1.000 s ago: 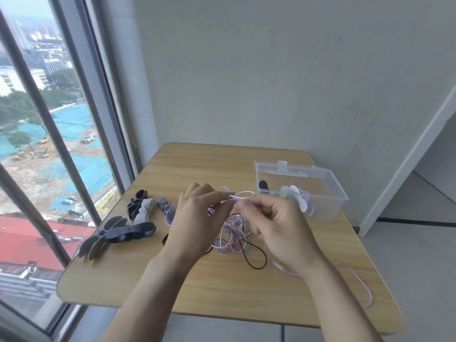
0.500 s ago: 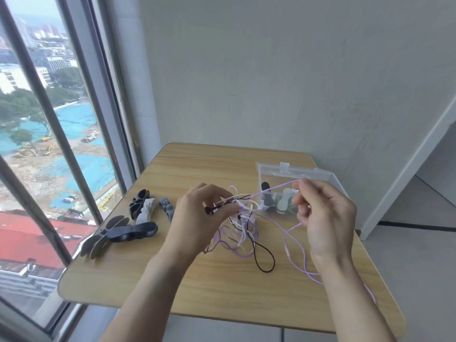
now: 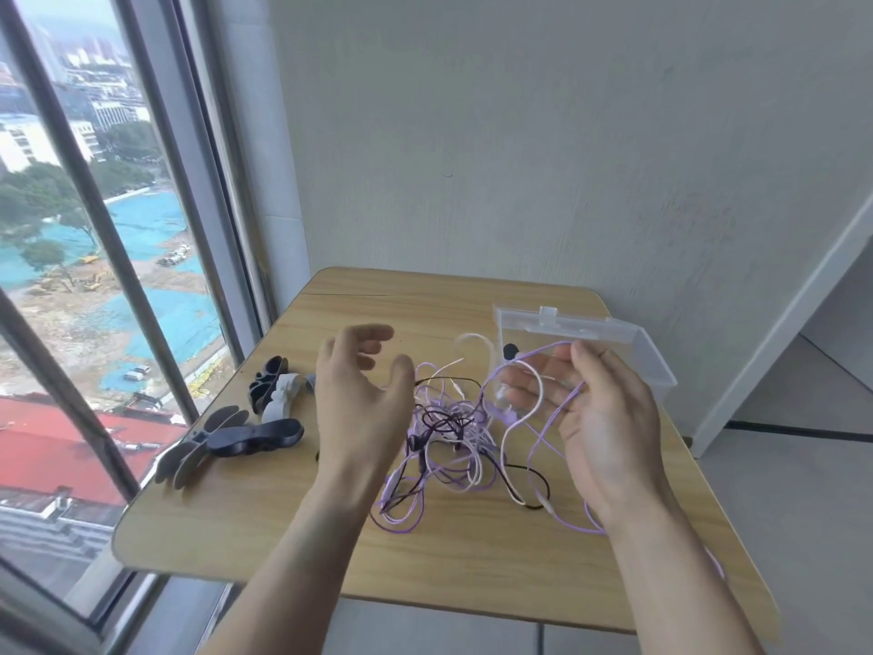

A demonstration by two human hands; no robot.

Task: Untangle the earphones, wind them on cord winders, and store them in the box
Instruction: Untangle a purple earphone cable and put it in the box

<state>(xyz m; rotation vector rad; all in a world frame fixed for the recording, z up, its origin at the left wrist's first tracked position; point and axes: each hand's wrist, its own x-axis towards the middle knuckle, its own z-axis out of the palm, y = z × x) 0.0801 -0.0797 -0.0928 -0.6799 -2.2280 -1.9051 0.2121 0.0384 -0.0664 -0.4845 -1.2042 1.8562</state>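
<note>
Wooden counter point(image 3: 293, 527), rounded corners. Centre frame: tangled earphones point(image 3: 449, 432), purple, white and black cords. Left: cord winders point(image 3: 236, 432), black, grey, white. Upper right: clear plastic box point(image 3: 628, 345).

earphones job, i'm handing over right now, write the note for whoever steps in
Left hand: open, above the table, holding nothing.
Right hand: open, palm up, a purple earphone cord draped over its fingers.
Earphone tangle: purple, white and black cords knotted together at the middle of the wooden table.
Cord winders: lying empty at the table's left side.
Clear plastic box: open at the back right; contents hard to make out.
Done: one purple cord partly drawn out.
Left: finish untangling, wind each set, store them in the box.
</note>
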